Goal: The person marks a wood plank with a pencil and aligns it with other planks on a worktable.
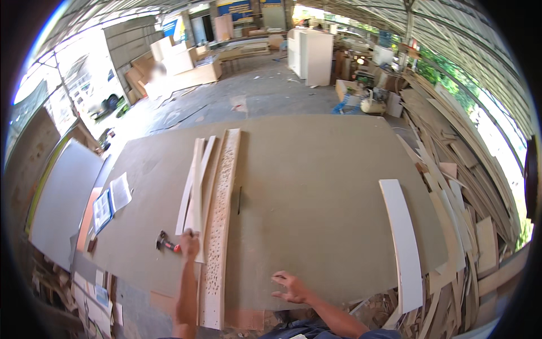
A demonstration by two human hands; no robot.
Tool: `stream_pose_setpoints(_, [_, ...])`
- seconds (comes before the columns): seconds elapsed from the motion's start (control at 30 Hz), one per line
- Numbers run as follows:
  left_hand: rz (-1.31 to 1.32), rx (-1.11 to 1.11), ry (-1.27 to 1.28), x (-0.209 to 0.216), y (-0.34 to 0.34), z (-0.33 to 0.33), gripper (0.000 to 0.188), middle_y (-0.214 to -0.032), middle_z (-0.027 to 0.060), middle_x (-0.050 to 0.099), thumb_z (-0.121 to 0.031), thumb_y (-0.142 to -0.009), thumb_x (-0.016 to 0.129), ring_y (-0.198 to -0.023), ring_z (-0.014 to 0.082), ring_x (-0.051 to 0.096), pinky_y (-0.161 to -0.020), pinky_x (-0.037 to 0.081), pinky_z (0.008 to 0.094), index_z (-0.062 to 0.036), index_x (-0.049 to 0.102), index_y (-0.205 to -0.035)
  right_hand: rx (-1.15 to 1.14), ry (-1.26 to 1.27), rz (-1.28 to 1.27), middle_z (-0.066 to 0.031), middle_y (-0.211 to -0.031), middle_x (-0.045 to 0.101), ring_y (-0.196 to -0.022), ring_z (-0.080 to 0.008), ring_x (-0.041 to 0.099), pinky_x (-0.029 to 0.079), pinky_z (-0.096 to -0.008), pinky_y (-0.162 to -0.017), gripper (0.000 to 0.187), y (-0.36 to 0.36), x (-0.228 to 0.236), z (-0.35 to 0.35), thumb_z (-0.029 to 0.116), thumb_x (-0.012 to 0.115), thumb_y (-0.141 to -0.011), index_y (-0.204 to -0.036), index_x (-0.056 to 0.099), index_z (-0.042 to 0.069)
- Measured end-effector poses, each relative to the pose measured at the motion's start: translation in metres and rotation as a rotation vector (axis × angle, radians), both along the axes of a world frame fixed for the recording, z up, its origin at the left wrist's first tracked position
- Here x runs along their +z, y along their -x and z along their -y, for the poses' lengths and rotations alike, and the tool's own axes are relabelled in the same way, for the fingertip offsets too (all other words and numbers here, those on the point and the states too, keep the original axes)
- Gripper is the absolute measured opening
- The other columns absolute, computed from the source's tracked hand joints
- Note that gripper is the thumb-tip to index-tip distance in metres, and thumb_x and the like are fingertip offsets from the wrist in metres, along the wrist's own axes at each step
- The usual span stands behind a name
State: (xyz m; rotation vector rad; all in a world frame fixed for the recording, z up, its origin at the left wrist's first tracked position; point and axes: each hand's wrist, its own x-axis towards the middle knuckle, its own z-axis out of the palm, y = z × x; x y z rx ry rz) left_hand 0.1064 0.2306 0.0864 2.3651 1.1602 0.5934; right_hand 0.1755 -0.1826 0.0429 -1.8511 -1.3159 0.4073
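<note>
My left hand [191, 244] is closed at the near end of the thin pale strips [196, 192] on the large brown board; the fingers seem wrapped round one strip, though blur hides the exact grip. Right beside the strips runs a long, shallow wooden panel [219, 226] whose face is pocked with many small marks. A black tool with a red end [167, 243] lies just left of that hand. Over the near part of the board hovers my right hand [291, 287], fingers apart and holding nothing. A thin dark rod [239, 200] lies right of the pocked panel.
The brown board [316, 186] forms the work surface. A white plank [402, 243] lies along its right side, papers [110, 200] on its left. Stacked boards and offcuts [451, 164] crowd the right edge. Farther off stand a white cabinet [316, 56] and a compressor-like machine [372, 103].
</note>
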Motion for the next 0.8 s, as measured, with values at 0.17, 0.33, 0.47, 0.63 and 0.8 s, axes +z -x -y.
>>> stream_pose_setpoints(0.17, [-0.112, 0.02, -0.17, -0.036, -0.011, -0.138, 0.028, -0.088, 0.0249, 0.065, -0.023, -0.087, 0.052, -0.087, 0.0448, 0.061, -0.077, 0.047, 0.0516, 0.0005, 0.067, -0.083, -0.5, -0.025, -0.164, -0.014, -0.112, 0.061, -0.091, -0.0243, 0.064, 0.053, -0.0335, -0.076, 0.044, -0.004, -0.012, 0.099, 0.028, 0.076, -0.078, -0.109, 0.064, -0.001])
stream_pose_setpoints(0.33, [-0.197, 0.21, -0.169, -0.052, -0.01, -0.117, 0.034, -0.126, 0.0253, 0.054, -0.017, -0.089, 0.041, -0.111, 0.0402, 0.055, -0.095, 0.043, 0.0502, 0.0009, 0.062, -0.109, -0.984, 0.015, -0.125, -0.021, -0.107, 0.061, -0.088, -0.0298, 0.063, 0.051, -0.0388, -0.079, 0.042, 0.015, -0.002, 0.206, 0.024, 0.073, -0.08, -0.107, 0.062, -0.006])
stream_pose_setpoints(0.47, [-0.174, 0.232, -0.202, -0.057, 0.024, -0.056, 0.052, -0.13, 0.0271, 0.051, -0.026, -0.09, 0.049, -0.125, 0.0383, 0.046, -0.105, 0.035, 0.0454, 0.0053, 0.047, -0.131, -1.305, 0.191, 0.277, -0.0217, -0.106, 0.06, -0.101, -0.0381, 0.056, 0.044, -0.0459, -0.091, 0.039, 0.007, -0.011, 0.288, 0.021, 0.07, -0.081, -0.108, 0.062, -0.005])
stream_pose_setpoints(0.63, [0.431, 0.281, 0.046, -0.054, 0.04, 0.063, 0.048, -0.135, 0.0233, 0.05, -0.009, -0.086, 0.054, -0.121, 0.0343, 0.053, -0.104, 0.04, 0.0388, 0.0081, 0.048, -0.131, -1.549, 0.639, 0.191, -0.0249, -0.139, 0.039, -0.13, -0.0418, 0.034, 0.028, -0.0482, -0.11, 0.092, -0.026, 0.007, 0.384, 0.04, 0.079, -0.07, -0.139, 0.036, -0.001])
stream_pose_setpoints(0.8, [0.528, 0.241, 0.124, -0.053, 0.043, 0.197, 0.042, -0.118, 0.0211, 0.061, -0.004, -0.086, 0.054, -0.111, 0.0299, 0.058, -0.099, 0.043, 0.0366, 0.0066, 0.052, -0.126, -1.375, 0.905, -0.111, -0.0295, -0.151, 0.02, -0.142, -0.0412, 0.018, 0.016, -0.0518, -0.115, 0.14, -0.066, 0.023, 0.418, 0.064, 0.082, -0.048, -0.151, 0.009, 0.004])
